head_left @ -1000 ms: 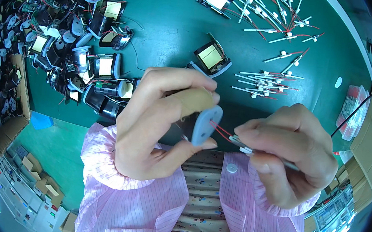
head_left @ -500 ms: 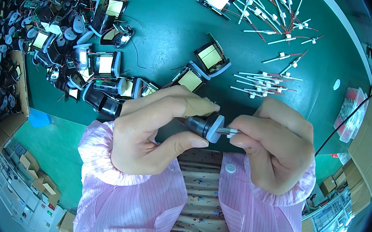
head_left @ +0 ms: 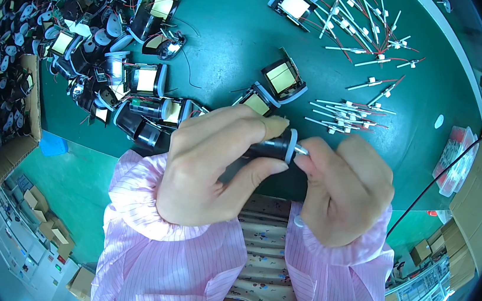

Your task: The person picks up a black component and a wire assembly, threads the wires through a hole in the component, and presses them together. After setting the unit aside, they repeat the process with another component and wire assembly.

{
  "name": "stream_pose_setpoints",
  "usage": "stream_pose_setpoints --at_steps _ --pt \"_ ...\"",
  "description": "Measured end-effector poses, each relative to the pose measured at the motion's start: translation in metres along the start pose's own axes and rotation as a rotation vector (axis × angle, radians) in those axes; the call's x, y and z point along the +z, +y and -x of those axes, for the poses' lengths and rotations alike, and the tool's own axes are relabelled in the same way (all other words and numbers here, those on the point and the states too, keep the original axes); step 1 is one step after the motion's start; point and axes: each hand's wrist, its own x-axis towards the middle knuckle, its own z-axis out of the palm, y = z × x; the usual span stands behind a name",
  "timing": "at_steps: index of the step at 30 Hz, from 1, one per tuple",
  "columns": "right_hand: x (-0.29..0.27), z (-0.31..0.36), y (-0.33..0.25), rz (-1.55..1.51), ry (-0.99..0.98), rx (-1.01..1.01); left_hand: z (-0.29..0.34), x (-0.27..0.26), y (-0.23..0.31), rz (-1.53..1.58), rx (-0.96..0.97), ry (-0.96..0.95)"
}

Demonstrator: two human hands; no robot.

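My left hand is closed around a small black cylindrical housing with a grey rim at its right end; a tan finger covering shows on one fingertip. From that rim sticks a short silvery-white thin rod, pinched between the thumb and forefinger of my right hand. How deep the rod sits in the housing is hidden. Just beyond my hands lie two more black housings with pale yellow pads, one farther off and one partly behind my left fingers. A row of thin white rods with red wires lies beyond my right hand.
Many black housings crowd the left of the green table, beside a full cardboard box. More wired rods lie scattered at the far right. A clear plastic box and a black cable are at the right edge.
My right fingers have come closer to the housing's grey rim, and less of the rod shows. The housing has moved slightly up and right in view; the whole table view has shifted a little.
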Motion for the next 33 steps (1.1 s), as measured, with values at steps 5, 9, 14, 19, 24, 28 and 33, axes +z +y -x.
stream_pose_setpoints --at_steps 5,9,14,19,24,28,33 --pt "-0.028 -0.022 0.023 -0.110 -0.181 0.283 -0.006 -0.019 -0.010 -0.518 0.142 0.260" --pt "-0.063 -0.048 0.075 -0.172 0.102 0.443 -0.001 -0.046 -0.018 -1.111 -0.045 0.283" --pt "-0.052 -0.068 0.111 -0.232 0.140 0.250 0.000 -0.057 -0.028 -1.035 -0.064 0.122" --pt "-0.024 -0.050 0.105 0.294 -0.086 0.018 0.001 -0.056 -0.024 -0.931 -0.209 0.074" --pt "-0.001 -0.043 0.103 0.427 -0.091 -0.055 -0.003 -0.052 -0.025 -0.826 -0.080 0.223" --pt "-0.012 -0.042 0.095 0.373 -0.002 -0.021 0.000 -0.045 -0.028 -0.393 0.072 0.531" --pt "-0.029 -0.035 0.047 -0.605 0.072 0.372 0.002 -0.031 -0.016 0.559 0.032 0.175"
